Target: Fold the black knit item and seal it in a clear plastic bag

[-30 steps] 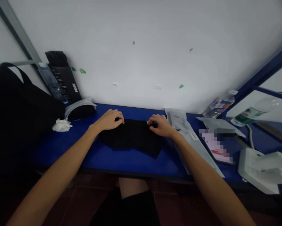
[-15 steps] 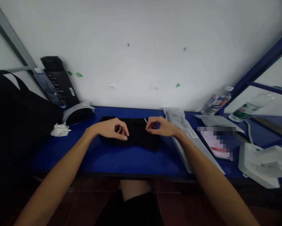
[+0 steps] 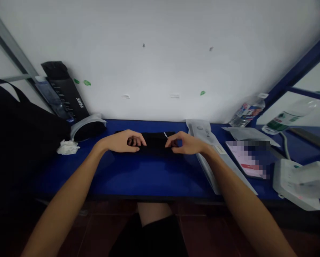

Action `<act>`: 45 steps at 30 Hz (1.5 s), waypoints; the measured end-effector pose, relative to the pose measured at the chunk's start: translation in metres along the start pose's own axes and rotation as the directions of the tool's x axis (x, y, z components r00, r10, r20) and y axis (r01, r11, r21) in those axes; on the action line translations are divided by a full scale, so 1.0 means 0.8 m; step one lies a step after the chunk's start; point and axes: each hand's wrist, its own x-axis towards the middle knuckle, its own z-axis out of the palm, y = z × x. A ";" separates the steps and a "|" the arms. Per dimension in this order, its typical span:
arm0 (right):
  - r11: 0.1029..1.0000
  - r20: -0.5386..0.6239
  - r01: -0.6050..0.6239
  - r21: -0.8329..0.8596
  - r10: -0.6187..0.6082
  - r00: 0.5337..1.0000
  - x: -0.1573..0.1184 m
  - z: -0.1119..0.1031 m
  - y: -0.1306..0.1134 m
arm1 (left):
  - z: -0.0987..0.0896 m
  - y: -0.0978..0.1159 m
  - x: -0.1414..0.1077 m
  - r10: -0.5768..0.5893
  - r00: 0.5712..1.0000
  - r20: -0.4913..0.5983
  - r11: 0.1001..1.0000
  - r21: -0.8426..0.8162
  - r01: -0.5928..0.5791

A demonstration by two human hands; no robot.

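Observation:
A folded black cloth (image 3: 155,143) with small white lettering at its far right edge lies on the blue desk (image 3: 143,175), stretched sideways between my hands. My left hand (image 3: 125,141) is curled at its left part, thumb and fingers closed on the near edge. At the right part, my right hand (image 3: 185,143) pinches the same near edge between thumb and fingers. Some of the cloth is hidden beneath both hands. How many layers it has cannot be made out in the dark fabric.
To the left are a black bag (image 3: 18,135), a crumpled tissue (image 3: 68,147), a dark bottle (image 3: 66,92) and a clear bottle. On the right lie a frosted plastic pouch (image 3: 202,134), a phone-like device (image 3: 245,160), a white power strip (image 3: 290,182) and two plastic bottles.
The cloth's near edge has moved away from me, making the cloth narrower front to back. My fingers, raised over the cloth before, now grip the near edge. The view has shifted slightly.

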 end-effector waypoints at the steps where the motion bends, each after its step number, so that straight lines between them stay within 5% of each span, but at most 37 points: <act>1: 1.000 -0.073 0.017 -0.025 -0.019 0.997 0.001 -0.001 0.003 | -0.001 -0.002 0.000 -0.003 0.997 -0.073 1.000 0.016 0.005; 5: 0.971 -0.289 0.020 -0.239 -0.091 0.953 0.007 0.010 0.026 | 0.008 -0.021 0.010 -0.003 0.956 -0.294 0.986 0.159 0.052; 12: 0.915 -0.355 -0.112 -0.387 -0.036 0.934 0.014 0.028 0.060 | 0.035 -0.036 0.029 0.006 0.867 -0.498 0.863 0.441 0.247; 17: 0.908 -0.330 -0.170 -0.383 0.037 0.943 0.014 0.023 0.061 | 0.033 -0.045 0.026 -0.166 0.738 -0.654 0.818 0.327 0.473; 21: 0.863 -0.352 -0.264 -0.431 0.108 0.930 0.008 0.014 0.063 | 0.011 -0.068 0.010 -0.377 0.678 -0.631 0.801 0.145 0.580; 24: 0.822 -0.383 -0.298 -0.486 0.107 0.918 0.004 0.009 0.056 | -0.011 -0.081 -0.009 -0.554 0.708 -0.438 0.792 -0.017 0.610; 29: 0.930 -0.290 -0.051 -0.365 -0.061 0.955 0.016 0.031 0.025 | -0.027 -0.079 -0.024 -0.530 0.795 -0.295 0.825 0.037 0.563; 33: 0.944 -0.105 0.009 -0.329 -0.046 0.993 0.030 0.060 0.016 | -0.023 -0.066 -0.021 -0.484 0.823 -0.299 0.862 -0.003 0.506; 39: 0.945 -0.070 0.009 -0.328 -0.033 0.997 0.030 0.065 0.019 | -0.018 -0.051 -0.017 -0.294 0.914 -0.281 0.943 -0.244 0.228; 45: 0.946 0.002 0.074 -0.317 -0.078 0.997 0.032 0.072 0.003 | 0.011 -0.021 0.016 -0.033 0.879 -0.475 0.984 -0.171 -0.056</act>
